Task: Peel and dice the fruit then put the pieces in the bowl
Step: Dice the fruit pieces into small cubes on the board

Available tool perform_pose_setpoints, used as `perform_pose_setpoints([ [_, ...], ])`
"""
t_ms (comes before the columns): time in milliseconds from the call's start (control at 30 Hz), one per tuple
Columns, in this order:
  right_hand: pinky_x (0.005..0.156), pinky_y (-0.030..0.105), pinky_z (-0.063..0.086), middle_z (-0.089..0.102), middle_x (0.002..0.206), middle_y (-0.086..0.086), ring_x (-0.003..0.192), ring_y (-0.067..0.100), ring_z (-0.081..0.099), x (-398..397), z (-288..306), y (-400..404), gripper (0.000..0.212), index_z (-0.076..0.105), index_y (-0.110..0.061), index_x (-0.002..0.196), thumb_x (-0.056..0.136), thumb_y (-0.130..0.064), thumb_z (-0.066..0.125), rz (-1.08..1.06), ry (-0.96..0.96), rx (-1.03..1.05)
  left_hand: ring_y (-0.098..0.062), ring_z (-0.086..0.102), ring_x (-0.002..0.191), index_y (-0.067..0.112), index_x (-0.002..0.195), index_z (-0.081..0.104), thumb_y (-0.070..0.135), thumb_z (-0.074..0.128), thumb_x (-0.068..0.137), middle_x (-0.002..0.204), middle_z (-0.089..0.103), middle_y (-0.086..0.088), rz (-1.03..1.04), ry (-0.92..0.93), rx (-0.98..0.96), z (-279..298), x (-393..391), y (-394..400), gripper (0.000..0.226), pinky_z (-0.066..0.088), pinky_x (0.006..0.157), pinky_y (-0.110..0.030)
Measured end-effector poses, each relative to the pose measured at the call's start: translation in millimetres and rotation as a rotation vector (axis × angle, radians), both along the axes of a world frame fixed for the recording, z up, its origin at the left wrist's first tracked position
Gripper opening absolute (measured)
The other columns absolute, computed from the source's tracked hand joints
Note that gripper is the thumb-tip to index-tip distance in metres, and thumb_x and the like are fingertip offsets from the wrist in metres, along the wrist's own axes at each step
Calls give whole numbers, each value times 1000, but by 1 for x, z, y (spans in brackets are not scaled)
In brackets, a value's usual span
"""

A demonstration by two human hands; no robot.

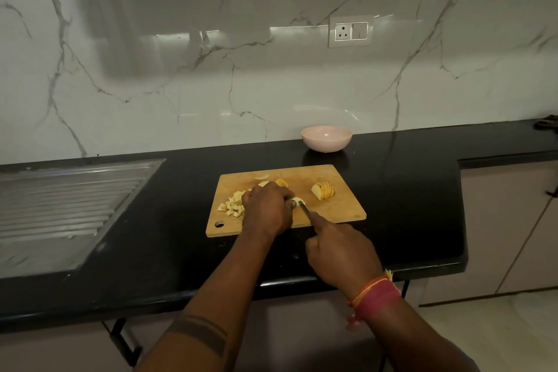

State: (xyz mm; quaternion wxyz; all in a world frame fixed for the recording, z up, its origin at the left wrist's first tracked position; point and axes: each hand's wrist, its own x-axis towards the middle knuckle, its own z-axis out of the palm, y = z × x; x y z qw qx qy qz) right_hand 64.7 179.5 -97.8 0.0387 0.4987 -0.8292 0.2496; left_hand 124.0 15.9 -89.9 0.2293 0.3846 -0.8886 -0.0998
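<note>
We see a wooden cutting board (332, 208) lying on a black worktop (181, 190), with both hands over its near half. The left hand (267, 210) is curled down over a pale piece of fruit (299, 200), of which only a small part shows at the fingertips. The right hand (341, 254) grips a knife (306, 211) by the handle, index finger laid along the spine; the blade meets the fruit just right of the left fingertips. Left of the left hand, touching its edge in our view, lies a heap of diced pieces (232, 205). Beyond the knuckles sits a yellow-skinned piece (281, 182), and to the right, apart from both hands, a sliced wedge (323, 190). A pink bowl (326, 138) stands behind the board near the marble wall (211, 39). A ridged steel draining board (60, 199) lies at far left.
</note>
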Motion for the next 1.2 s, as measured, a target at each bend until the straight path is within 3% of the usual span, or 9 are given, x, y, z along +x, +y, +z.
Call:
perform_pose_setpoints([
  [400, 55, 29, 39, 57, 78, -4, 67, 16, 54, -1, 8, -42, 52, 40, -35, 148, 96, -33, 44, -3, -70, -14, -26, 48, 123, 36, 124, 70, 41, 55, 101, 127, 61, 2, 22, -10, -9, -2, 4, -1, 28, 29, 108, -48],
  [533, 61, 32, 50, 66, 86, 0, 71, 19, 59, -5, 9, -49, 41, 49, -33, 139, 98, -37, 41, -1, -61, -1, -28, 48, 123, 37, 125, 69, 40, 53, 102, 128, 60, 1, 10, -32, -34, -1, 4, 0, 28, 30, 107, -49],
  [700, 58, 30, 44, 59, 80, -3, 70, 15, 57, -6, 8, -34, 52, 36, -34, 151, 99, -36, 42, 21, -36, 60, -27, 48, 123, 35, 125, 69, 44, 51, 102, 129, 60, 1, 32, -81, -74, -1, 3, 2, 30, 32, 106, -48],
  [800, 59, 31, 48, 58, 77, -4, 68, 13, 58, 0, 3, -17, 60, 29, -37, 154, 96, -34, 43, 8, -20, 60, -27, 47, 123, 33, 123, 70, 45, 52, 102, 128, 61, 2, 43, -75, -69, -2, 3, 3, 30, 32, 105, -48],
  [967, 53, 26, 41, 54, 77, -9, 65, 5, 52, 3, 2, 2, 59, 31, -37, 154, 97, -33, 45, 6, -55, 5, -26, 47, 123, 33, 120, 71, 44, 52, 102, 128, 61, 3, 40, -50, -61, -3, 5, 5, 29, 31, 106, -46],
  [1200, 56, 30, 48, 61, 77, -6, 65, 10, 57, 2, 2, -18, 59, 31, -39, 153, 96, -34, 45, 34, -104, -72, -24, 45, 125, 34, 128, 68, 38, 59, 100, 133, 56, 1, 54, 25, -24, -4, 13, 5, 30, 30, 112, -44],
])
